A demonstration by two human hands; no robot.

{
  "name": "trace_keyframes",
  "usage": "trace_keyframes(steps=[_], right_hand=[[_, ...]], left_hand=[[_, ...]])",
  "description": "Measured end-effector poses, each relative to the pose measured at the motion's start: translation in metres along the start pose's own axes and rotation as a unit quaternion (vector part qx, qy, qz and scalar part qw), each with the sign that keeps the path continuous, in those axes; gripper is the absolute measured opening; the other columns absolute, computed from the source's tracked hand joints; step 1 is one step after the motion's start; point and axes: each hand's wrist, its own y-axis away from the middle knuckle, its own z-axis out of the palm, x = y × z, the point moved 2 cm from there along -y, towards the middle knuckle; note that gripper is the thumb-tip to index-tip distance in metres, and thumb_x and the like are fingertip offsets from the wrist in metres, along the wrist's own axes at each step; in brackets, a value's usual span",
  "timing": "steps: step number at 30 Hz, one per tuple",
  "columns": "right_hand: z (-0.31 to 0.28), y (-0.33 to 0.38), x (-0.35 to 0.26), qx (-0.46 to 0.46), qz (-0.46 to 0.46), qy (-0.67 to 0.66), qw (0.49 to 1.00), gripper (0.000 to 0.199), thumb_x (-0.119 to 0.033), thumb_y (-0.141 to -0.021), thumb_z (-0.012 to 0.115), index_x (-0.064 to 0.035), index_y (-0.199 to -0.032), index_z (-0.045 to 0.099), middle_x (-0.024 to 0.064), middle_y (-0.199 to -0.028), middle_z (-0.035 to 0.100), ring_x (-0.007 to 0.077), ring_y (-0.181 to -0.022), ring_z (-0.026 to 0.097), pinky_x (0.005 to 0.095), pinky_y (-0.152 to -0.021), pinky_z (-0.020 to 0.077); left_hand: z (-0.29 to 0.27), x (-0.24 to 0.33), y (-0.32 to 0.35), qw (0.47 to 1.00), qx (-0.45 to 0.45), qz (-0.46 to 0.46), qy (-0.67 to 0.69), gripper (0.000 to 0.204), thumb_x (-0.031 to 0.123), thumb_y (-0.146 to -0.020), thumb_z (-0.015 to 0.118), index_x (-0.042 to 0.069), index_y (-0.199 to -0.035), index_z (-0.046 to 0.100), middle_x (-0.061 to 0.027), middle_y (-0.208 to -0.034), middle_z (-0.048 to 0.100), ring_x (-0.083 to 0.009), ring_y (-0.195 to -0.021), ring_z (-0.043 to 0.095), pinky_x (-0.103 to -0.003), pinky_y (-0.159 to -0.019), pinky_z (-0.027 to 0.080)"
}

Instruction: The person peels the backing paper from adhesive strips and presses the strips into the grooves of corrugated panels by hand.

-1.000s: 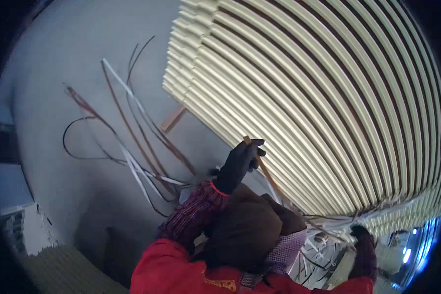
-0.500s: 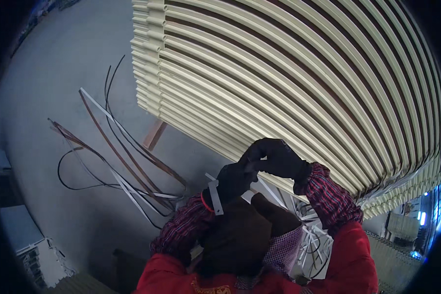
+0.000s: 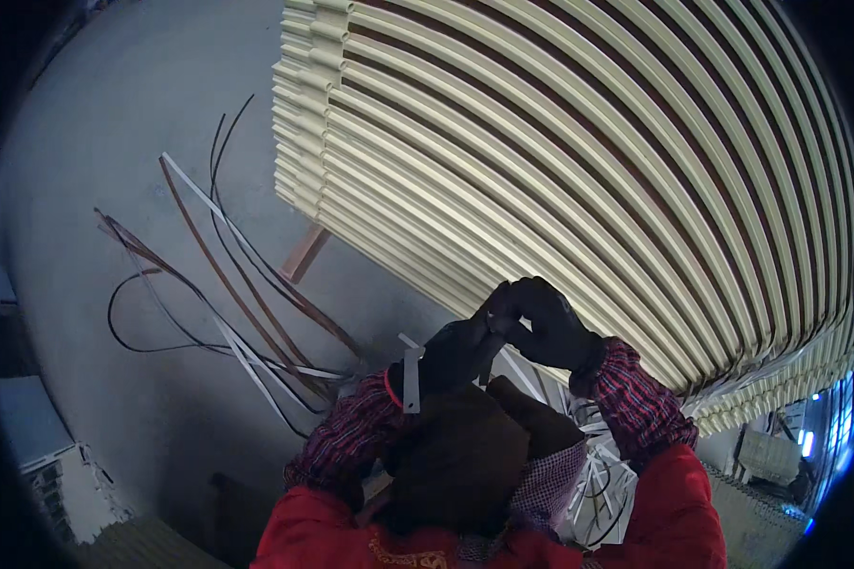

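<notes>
Both my hands wear black gloves and meet in front of my chest, close to the near edge of a stack of cream ribbed lengths (image 3: 503,180). My left hand (image 3: 454,356) is closed, its fingertips against the other hand. A light grey flat strip with a small hole (image 3: 411,381) lies across the left hand near the wrist; what fixes it there is hidden. My right hand (image 3: 552,327) is bent down in a pinch at the left fingertips. Whatever is between the fingers is too small and dark to name.
Loose brown, black and white straps (image 3: 228,275) lie curled on the grey floor (image 3: 95,123) to the left. A brown wooden bar (image 3: 304,254) sticks out under the stack. More white strips (image 3: 603,493) lie tangled beside my right arm. A pale rack (image 3: 76,488) stands at the lower left.
My right fingers have bunched up more tightly against the left fingertips, and the gap between the hands has changed shape. The stack sits slightly further right in the view.
</notes>
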Motion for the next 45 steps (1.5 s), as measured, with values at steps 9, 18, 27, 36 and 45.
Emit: trace_keyframes(steps=[9, 18, 27, 36, 45], right_hand=[[-0.044, 0.332, 0.148, -0.257, 0.256, 0.515, 0.776, 0.042, -0.044, -0.076, 0.055, -0.0138, -0.104, 0.065, 0.0118, -0.084, 0.066, 0.0328, -0.082, 0.061, 0.0559, -0.084, 0.0387], [-0.027, 0.050, 0.074, 0.130, 0.270, 0.078, 0.951, 0.040, -0.023, -0.087, 0.057, -0.0050, -0.121, 0.046, 0.0092, -0.086, 0.060, 0.0218, -0.077, 0.059, 0.0345, -0.070, 0.0471], [0.086, -0.133, 0.098, 0.178, 0.129, 0.022, 0.975, 0.023, -0.020, -0.089, 0.051, -0.0033, -0.104, 0.060, 0.0143, -0.090, 0.063, 0.0267, -0.080, 0.062, 0.0361, -0.072, 0.0478], [0.105, -0.194, 0.102, 0.199, 0.199, 0.017, 0.959, 0.027, -0.022, -0.090, 0.050, -0.0014, -0.105, 0.059, 0.0157, -0.091, 0.064, 0.0240, -0.083, 0.063, 0.0335, -0.074, 0.0484], [0.069, -0.148, 0.111, 0.274, 0.246, -0.126, 0.921, 0.026, -0.023, -0.091, 0.051, -0.0035, -0.107, 0.058, 0.0023, -0.081, 0.061, 0.0058, -0.057, 0.051, 0.0209, -0.049, 0.0428]], left_hand=[[-0.096, -0.002, 0.017, 0.957, 0.206, 0.064, 0.197, 0.051, 0.036, -0.095, 0.038, 0.001, -0.132, 0.036, -0.0119, -0.096, 0.063, -0.0148, -0.072, 0.059, -0.026, -0.062, 0.046], [-0.109, -0.032, -0.018, 0.885, 0.192, 0.085, 0.415, 0.049, 0.036, -0.094, 0.041, 0.001, -0.128, 0.040, -0.0154, -0.105, 0.059, -0.0172, -0.074, 0.060, -0.027, -0.065, 0.047], [-0.195, -0.060, -0.031, 0.789, 0.300, 0.099, 0.527, 0.050, 0.043, -0.095, 0.033, 0.009, -0.132, 0.036, -0.0115, -0.122, 0.050, -0.0208, -0.094, 0.054, -0.032, -0.079, 0.046], [-0.240, -0.100, -0.057, 0.807, 0.464, 0.159, -0.328, 0.040, 0.015, -0.080, 0.060, 0.004, -0.118, 0.051, -0.0151, -0.113, 0.057, -0.0276, -0.106, 0.052, -0.036, -0.088, 0.044], [-0.244, -0.073, -0.119, 0.734, 0.612, 0.118, -0.270, 0.027, 0.017, -0.082, 0.057, 0.007, -0.107, 0.059, -0.0129, -0.091, 0.062, -0.0253, -0.079, 0.060, -0.037, -0.071, 0.048]])
